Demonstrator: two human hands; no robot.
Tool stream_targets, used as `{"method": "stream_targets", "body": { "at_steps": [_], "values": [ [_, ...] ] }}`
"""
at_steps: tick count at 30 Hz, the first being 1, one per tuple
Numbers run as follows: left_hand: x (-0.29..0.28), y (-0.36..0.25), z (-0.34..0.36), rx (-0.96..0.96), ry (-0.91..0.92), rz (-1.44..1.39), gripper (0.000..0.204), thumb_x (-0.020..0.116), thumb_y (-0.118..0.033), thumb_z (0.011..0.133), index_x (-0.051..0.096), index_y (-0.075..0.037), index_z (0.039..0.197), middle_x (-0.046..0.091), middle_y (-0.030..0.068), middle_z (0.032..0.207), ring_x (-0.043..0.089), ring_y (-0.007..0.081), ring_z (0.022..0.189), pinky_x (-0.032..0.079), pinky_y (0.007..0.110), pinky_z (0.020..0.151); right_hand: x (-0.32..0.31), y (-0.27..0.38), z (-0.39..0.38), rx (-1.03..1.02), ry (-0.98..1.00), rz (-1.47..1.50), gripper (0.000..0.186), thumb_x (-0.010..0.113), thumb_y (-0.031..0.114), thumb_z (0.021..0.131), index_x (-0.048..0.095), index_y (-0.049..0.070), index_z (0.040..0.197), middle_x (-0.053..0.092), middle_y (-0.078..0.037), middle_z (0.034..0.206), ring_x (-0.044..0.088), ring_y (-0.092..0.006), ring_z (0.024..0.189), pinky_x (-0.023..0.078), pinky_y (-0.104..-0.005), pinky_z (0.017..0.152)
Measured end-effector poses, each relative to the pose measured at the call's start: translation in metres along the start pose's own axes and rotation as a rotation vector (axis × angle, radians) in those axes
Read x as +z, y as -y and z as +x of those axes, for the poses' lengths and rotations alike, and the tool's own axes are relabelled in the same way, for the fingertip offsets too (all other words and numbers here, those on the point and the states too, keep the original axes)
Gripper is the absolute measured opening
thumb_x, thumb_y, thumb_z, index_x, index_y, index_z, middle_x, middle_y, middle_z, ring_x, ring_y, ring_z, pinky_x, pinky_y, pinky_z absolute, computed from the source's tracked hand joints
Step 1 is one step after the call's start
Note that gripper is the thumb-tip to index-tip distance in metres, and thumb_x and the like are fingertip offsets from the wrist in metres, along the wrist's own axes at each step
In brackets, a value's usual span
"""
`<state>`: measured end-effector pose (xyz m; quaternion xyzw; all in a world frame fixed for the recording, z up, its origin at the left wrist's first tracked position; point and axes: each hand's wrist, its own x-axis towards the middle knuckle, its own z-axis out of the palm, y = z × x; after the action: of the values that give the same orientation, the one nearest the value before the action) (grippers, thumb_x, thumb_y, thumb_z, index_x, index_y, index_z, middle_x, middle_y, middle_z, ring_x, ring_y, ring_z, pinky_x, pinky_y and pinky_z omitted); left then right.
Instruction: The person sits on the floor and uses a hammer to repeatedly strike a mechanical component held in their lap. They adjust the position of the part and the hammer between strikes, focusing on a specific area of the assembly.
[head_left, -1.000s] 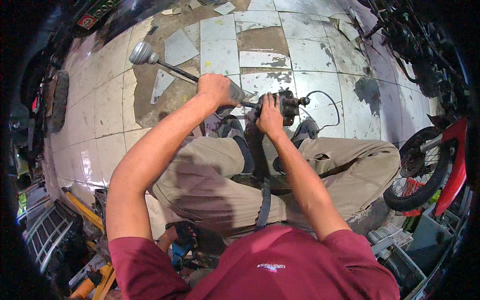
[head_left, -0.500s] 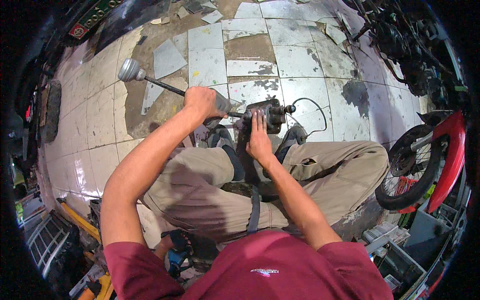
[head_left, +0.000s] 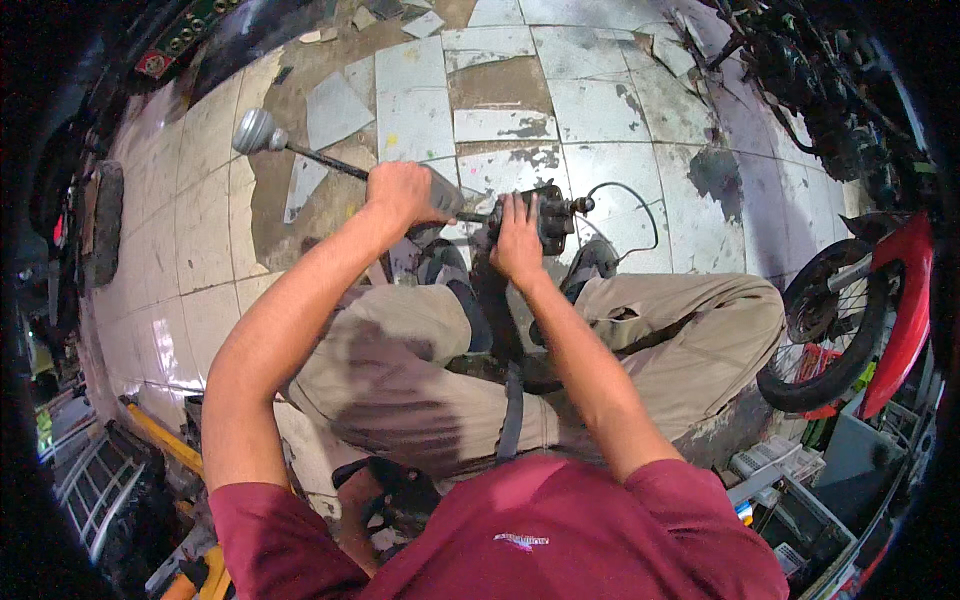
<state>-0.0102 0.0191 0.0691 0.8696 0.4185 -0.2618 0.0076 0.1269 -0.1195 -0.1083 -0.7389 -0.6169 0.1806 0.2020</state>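
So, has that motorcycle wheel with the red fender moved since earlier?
No; the motorcycle wheel keeps its place beside the grey bin, with no clear shift.

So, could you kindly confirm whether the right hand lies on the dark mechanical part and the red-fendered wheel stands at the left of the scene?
Not quite: the red-fendered wheel stands at the right, as the head view shows; the right hand does lie on the dark mechanical part.

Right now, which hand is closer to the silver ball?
Left. The left hand is closed on the rod, to the right of the silver ball; the right hand is farther right, on the black part.
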Motion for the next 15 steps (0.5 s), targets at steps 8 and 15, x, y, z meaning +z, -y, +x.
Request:
{"method": "stream_targets", "body": {
  "at_steps": [8,15],
  "values": [
    [0.002,-0.001,-0.006,-0.03,0.065,0.011,0.075,0.071,-0.075,0.056,0.074,-0.008,0.089,0.072,0.0085,0.086,0.071,0.0225,0.082,0.056,0.034,0.069,-0.011,0.027,-0.043,0.047,0.066,0.011,0.095,0.068,0.004,0.07,0.012,-0.008,0.146,0.015,-0.027,0.151,0.013,-0.0473,0.14,0.025,-0.046,0.114],
    [0.018,0.005,-0.004,0.014,-0.042,-0.004,0.08,0.068,-0.079,0.054,0.074,-0.004,0.082,0.071,0.0112,0.079,0.071,0.0266,0.076,0.056,0.037,0.064,-0.008,0.023,-0.036,0.03,0.072,-0.017,0.089,0.068,0.013,0.075,0.016,-0.008,0.144,0.021,-0.027,0.15,0.014,-0.0485,0.139,0.024,-0.0465,0.115]
  ]
}}
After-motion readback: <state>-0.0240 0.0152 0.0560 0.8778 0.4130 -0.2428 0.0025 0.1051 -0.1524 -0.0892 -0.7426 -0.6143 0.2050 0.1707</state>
